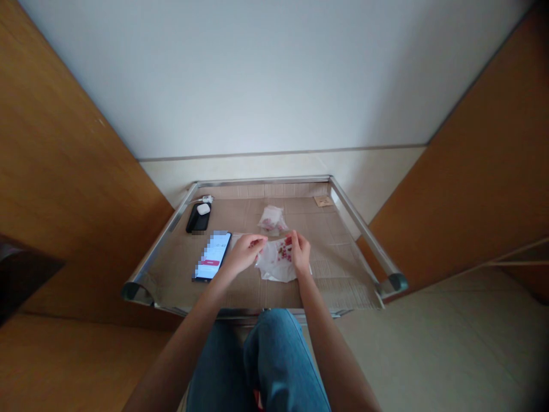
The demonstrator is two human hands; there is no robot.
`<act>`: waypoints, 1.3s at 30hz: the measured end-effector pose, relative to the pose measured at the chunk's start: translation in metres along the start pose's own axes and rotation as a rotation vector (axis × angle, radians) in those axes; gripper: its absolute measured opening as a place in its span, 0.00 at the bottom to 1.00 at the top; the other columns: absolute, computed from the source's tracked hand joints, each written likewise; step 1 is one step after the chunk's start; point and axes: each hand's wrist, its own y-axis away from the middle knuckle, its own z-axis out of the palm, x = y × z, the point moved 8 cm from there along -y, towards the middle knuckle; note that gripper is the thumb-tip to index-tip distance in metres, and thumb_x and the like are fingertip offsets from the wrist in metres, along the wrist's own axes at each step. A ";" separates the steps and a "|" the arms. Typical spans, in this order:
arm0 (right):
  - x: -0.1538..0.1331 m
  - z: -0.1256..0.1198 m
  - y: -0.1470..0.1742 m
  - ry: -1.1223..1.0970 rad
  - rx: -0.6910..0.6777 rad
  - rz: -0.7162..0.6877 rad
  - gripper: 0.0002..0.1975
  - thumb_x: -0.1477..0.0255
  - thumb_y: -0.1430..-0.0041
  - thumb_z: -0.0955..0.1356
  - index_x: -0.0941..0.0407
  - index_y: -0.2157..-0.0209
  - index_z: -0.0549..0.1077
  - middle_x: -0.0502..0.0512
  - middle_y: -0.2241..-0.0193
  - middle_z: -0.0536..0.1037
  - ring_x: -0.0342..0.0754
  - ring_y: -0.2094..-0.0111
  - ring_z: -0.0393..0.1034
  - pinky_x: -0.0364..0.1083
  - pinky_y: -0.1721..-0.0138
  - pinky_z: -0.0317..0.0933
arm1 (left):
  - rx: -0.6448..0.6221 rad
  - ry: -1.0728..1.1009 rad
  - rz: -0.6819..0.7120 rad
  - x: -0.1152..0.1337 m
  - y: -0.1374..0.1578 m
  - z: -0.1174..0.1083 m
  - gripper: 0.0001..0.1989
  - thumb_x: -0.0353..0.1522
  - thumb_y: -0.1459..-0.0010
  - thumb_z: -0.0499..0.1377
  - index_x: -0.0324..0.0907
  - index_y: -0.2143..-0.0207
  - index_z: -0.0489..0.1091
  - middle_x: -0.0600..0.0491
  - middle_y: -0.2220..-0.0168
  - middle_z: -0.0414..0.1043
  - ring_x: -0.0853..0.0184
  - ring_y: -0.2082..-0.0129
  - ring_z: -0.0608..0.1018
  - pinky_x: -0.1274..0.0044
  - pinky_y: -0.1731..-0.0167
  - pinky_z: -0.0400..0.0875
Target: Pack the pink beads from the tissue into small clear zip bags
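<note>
While bent close to the cardboard-lined tray [341, 260]: blue jeans [281, 355].
Plastic bag [274, 270]: lying mid-tray, showing small red pieces [283, 250].
Phone [215, 256]: lit, left of the bag.
Left hand [249, 252]: drawn together at the fingertips by the bag's left edge; cannot tell whether grasping anything.
Right hand [301, 252]: curled at the bag's right side; cannot tell whether pinching or merely touching.
Farther plastic [271, 218]: lying just beyond both hands.

- Right hand [302, 253] touches a bag [277, 270] of red pieces [283, 252] toward the tray's [266, 182] front edge
- Left hand [246, 253] curls beside it
- Phone [214, 256] lies toward the left edge
</note>
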 end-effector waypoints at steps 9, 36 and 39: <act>0.001 0.004 0.001 -0.055 -0.035 0.032 0.26 0.53 0.43 0.57 0.59 0.74 0.72 0.52 0.82 0.71 0.43 0.79 0.65 0.41 0.76 0.56 | 0.202 -0.005 0.173 0.005 -0.010 0.008 0.07 0.32 0.49 0.58 0.43 0.68 0.75 0.51 0.74 0.74 0.70 0.78 0.71 0.81 0.78 0.64; -0.045 0.020 0.015 0.679 -0.127 -0.372 0.14 0.64 0.41 0.60 0.54 0.67 0.74 0.56 0.66 0.76 0.51 0.60 0.66 0.49 0.57 0.50 | 0.701 -0.615 0.141 -0.039 0.057 -0.061 0.14 0.37 0.50 0.59 0.44 0.59 0.71 0.43 0.56 0.70 0.52 0.52 0.69 0.64 0.49 0.57; -0.046 0.035 0.023 0.772 -0.355 -0.439 0.13 0.66 0.43 0.63 0.52 0.57 0.72 0.57 0.57 0.74 0.52 0.55 0.64 0.50 0.53 0.49 | 0.543 -0.641 0.297 -0.029 0.048 -0.043 0.17 0.35 0.48 0.58 0.47 0.54 0.70 0.46 0.47 0.64 0.54 0.45 0.64 0.64 0.44 0.53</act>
